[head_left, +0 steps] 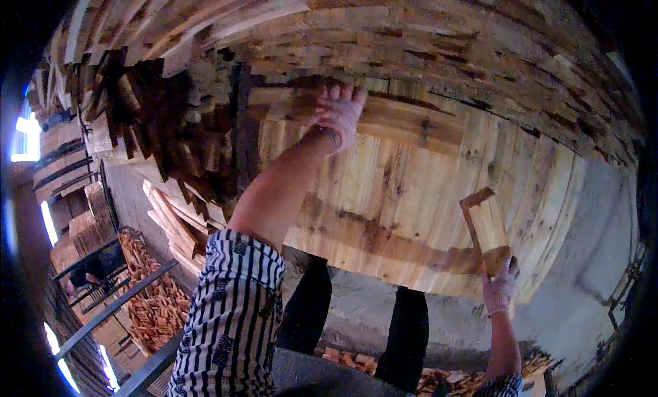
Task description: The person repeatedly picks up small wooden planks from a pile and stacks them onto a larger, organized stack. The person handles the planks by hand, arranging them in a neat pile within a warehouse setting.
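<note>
The room is a dim wood store, with a broad bed of pale planks point(391, 174) laid side by side over a grey floor point(356, 302). On the near side, the worker's right hand point(501, 291) looks closed round the near end of a short board point(491, 226). I'd judge that a firm grip, a level board and fingertips clear of any joint would serve best here. The board points away from that palm, over the planks, well apart from the left hand point(340, 115) and to its right. That farther hand is spread, palm down, near the planks' far edge. Beyond lies stacked timber point(425, 30).
</note>
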The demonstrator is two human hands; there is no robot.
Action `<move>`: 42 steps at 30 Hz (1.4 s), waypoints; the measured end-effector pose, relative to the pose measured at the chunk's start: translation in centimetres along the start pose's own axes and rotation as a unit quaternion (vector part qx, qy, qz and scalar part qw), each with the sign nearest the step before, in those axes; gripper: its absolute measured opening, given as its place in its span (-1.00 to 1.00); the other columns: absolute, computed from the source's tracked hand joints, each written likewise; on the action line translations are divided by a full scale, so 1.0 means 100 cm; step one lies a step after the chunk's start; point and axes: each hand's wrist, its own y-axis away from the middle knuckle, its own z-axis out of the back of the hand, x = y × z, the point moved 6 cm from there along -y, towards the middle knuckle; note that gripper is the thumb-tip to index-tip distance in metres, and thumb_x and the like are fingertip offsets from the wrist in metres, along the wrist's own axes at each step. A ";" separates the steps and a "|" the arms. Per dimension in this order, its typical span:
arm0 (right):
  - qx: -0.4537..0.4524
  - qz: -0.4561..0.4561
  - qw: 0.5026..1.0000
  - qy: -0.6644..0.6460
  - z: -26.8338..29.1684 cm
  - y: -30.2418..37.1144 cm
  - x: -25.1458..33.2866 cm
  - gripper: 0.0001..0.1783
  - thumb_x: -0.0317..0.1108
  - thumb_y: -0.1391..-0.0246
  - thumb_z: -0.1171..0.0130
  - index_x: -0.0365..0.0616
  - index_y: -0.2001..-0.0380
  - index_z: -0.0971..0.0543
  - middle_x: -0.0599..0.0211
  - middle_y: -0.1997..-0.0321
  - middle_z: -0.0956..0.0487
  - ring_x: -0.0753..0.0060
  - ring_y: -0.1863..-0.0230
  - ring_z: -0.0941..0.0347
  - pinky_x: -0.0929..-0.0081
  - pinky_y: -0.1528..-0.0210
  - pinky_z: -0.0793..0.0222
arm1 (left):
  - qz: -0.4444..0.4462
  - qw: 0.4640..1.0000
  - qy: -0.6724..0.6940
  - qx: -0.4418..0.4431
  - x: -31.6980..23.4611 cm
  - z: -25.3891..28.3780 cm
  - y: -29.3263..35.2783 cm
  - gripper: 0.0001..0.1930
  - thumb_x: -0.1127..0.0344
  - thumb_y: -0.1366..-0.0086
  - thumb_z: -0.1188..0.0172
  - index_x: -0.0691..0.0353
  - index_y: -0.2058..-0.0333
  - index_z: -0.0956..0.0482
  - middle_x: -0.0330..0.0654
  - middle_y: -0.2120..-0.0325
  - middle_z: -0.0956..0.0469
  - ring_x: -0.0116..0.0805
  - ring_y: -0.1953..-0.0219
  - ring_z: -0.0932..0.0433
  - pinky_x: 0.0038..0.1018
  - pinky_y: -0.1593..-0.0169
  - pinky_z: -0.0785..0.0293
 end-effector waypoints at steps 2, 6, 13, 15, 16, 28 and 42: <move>0.040 0.031 0.996 -0.074 0.017 0.006 0.010 0.02 -0.19 0.06 -0.43 -0.03 -0.41 -0.11 -0.15 -0.33 -0.24 -0.28 -0.25 -0.24 0.00 -0.21 -0.34 | -0.033 0.997 0.018 0.074 -0.001 0.007 -0.014 -0.59 0.23 -0.39 0.03 0.08 -0.19 -0.27 0.03 -0.10 -0.40 0.07 -0.13 -0.44 0.16 -0.11 -0.34; 0.014 0.101 0.984 -0.149 0.056 -0.017 0.042 -0.10 -0.15 0.02 -0.38 -0.10 -0.34 -0.20 -0.17 -0.27 -0.29 -0.29 -0.26 -0.22 0.02 -0.24 -0.30 | 0.220 0.747 -0.562 -0.279 0.037 -0.050 0.017 -0.44 0.24 -0.40 0.06 0.14 -0.32 -0.07 0.02 0.06 -0.54 0.04 0.09 -0.58 -0.06 0.07 -0.57; -0.093 0.239 0.966 0.001 0.151 -0.117 0.057 -0.03 -0.07 0.09 -0.40 -0.05 -0.37 -0.20 -0.05 -0.26 -0.33 -0.16 -0.28 -0.22 0.08 -0.26 -0.31 | 0.026 0.994 -0.008 0.102 0.048 -0.002 0.014 -0.18 0.18 -0.12 -0.18 0.03 -0.35 -0.06 -0.03 -0.24 -0.26 0.02 -0.29 -0.21 0.00 -0.33 -0.10; -0.090 0.264 0.958 0.066 0.169 -0.145 0.084 -0.08 -0.16 0.11 -0.40 -0.02 -0.34 -0.24 0.00 -0.27 -0.33 -0.14 -0.28 -0.22 0.07 -0.28 -0.30 | 0.013 0.996 -0.037 0.077 0.040 0.020 0.017 -0.29 0.20 -0.19 -0.13 0.00 -0.32 -0.12 -0.04 -0.19 -0.32 0.01 -0.22 -0.29 -0.01 -0.26 -0.21; -0.105 0.293 0.947 0.077 0.172 -0.165 0.104 -0.12 -0.17 0.08 -0.38 0.00 -0.33 -0.26 0.01 -0.27 -0.33 -0.14 -0.28 -0.22 0.07 -0.27 -0.30 | 0.036 0.995 -0.042 0.087 0.051 0.002 0.010 -0.35 0.21 -0.23 -0.10 -0.01 -0.30 -0.14 -0.06 -0.18 -0.33 0.01 -0.21 -0.31 -0.01 -0.25 -0.22; -0.102 0.345 0.933 0.019 0.142 -0.237 0.132 -0.40 -0.37 -0.11 -0.07 0.29 -0.26 -0.37 0.15 -0.27 -0.39 -0.10 -0.19 -0.38 0.05 -0.08 -0.46 | 0.042 0.995 -0.079 0.032 0.077 -0.089 -0.010 -0.61 0.15 -0.41 0.03 -0.03 -0.19 -0.32 -0.19 -0.16 -0.41 -0.10 -0.16 -0.41 -0.13 -0.16 -0.37; -0.103 0.178 0.978 0.043 0.168 -0.117 0.175 -0.11 -0.10 -0.09 -0.31 0.17 -0.43 -0.13 0.11 -0.48 -0.15 -0.10 -0.46 -0.06 0.10 -0.39 -0.17 | 0.198 0.479 -0.788 -0.333 -0.005 0.037 0.044 -0.74 0.24 -0.42 0.02 0.18 0.00 -0.41 -0.26 0.43 -0.65 -0.36 0.48 -0.59 -0.40 0.44 -0.58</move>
